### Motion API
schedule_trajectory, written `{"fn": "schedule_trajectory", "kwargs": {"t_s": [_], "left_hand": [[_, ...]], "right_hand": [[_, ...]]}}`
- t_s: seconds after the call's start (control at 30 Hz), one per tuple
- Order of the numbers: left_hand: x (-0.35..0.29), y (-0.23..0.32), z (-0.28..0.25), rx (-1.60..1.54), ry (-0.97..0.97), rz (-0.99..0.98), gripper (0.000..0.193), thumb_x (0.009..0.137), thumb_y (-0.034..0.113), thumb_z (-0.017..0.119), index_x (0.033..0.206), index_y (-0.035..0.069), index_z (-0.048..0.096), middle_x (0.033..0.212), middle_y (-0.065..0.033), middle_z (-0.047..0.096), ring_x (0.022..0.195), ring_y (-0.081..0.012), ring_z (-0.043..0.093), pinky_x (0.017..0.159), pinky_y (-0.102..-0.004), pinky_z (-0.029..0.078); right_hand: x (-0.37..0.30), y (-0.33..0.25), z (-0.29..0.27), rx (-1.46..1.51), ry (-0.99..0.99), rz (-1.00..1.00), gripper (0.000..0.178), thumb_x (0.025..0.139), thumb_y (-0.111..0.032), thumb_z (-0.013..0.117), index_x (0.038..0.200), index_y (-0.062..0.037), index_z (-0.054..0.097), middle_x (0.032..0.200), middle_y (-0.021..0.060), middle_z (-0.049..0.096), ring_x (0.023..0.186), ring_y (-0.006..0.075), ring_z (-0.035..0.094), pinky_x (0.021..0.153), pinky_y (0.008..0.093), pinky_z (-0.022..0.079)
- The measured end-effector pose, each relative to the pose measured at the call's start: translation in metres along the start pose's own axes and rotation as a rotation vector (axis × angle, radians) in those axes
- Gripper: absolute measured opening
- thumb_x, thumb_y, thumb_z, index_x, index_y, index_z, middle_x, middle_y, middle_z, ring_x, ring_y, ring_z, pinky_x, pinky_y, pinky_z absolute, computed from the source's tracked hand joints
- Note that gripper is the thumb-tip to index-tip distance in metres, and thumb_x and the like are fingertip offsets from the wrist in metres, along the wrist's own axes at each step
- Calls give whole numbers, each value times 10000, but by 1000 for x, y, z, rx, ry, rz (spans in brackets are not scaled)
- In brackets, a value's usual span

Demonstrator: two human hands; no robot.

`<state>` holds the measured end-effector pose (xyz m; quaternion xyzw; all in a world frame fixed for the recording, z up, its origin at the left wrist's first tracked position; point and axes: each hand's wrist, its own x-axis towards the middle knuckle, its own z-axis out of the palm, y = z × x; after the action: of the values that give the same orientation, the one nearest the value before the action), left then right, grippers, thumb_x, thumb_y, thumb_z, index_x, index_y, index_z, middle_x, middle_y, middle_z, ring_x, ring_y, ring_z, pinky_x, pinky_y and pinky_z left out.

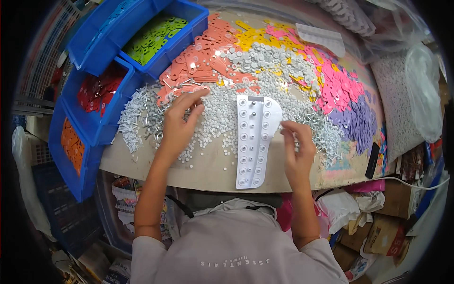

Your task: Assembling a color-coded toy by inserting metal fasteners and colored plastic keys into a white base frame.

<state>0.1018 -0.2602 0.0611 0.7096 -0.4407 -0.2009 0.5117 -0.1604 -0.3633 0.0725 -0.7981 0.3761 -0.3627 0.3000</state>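
A white plastic jig-like plate (243, 142) lies on the table in front of me, with round cups along both sides and a row of small studs down its middle groove. Two studs near its far end look metallic. My left hand (179, 120) is over the left part of the loose pieces, index finger and thumb apart, near salmon-coloured flat strips (191, 61) and white pins (135, 120). Just right of the plate, my right hand (300, 144) has its fingers curled and index and thumb tips close together; anything between them is too small to make out.
Small white round caps (217, 111) spread across the middle. Yellow strips (260, 38), pink strips (340, 85) and purple strips (357, 123) lie beyond and to the right. Blue bins (111, 118) stand at the left. A black bar-shaped object (372, 161) and a white cable (416, 187) are at the right edge.
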Motion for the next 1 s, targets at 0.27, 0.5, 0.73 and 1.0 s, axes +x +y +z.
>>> {"fn": "schedule_trajectory", "kwargs": {"t_s": [0.27,0.5,0.73,1.0], "left_hand": [[-29,16,12,-101,-140,-22,135,851,20,758,985,11,741,935,-41,709,865,-118,619,816,-284,491],[-38,21,37,-206,-136,-22,109,812,16,795,891,5,721,868,-57,689,794,-149,640,745,-282,491],[-28,19,60,-109,-211,52,96,809,64,797,837,38,709,816,-36,654,842,-168,591,792,-314,449],[-20,18,80,89,-255,258,92,806,108,783,832,87,697,769,-24,620,805,-203,566,797,-341,397]], "right_hand": [[15,0,44,-160,-96,-40,94,856,-51,744,919,-35,676,919,92,657,908,264,585,835,374,448],[13,12,47,-163,-132,-118,101,833,-62,754,913,-56,694,952,73,652,927,270,560,889,391,394],[4,-1,-3,-340,-51,-114,81,852,-59,728,926,-58,696,930,73,631,928,267,557,881,383,393],[-33,22,-68,-596,-272,141,89,824,-46,728,887,-50,664,871,78,589,892,294,536,846,405,401]]}}
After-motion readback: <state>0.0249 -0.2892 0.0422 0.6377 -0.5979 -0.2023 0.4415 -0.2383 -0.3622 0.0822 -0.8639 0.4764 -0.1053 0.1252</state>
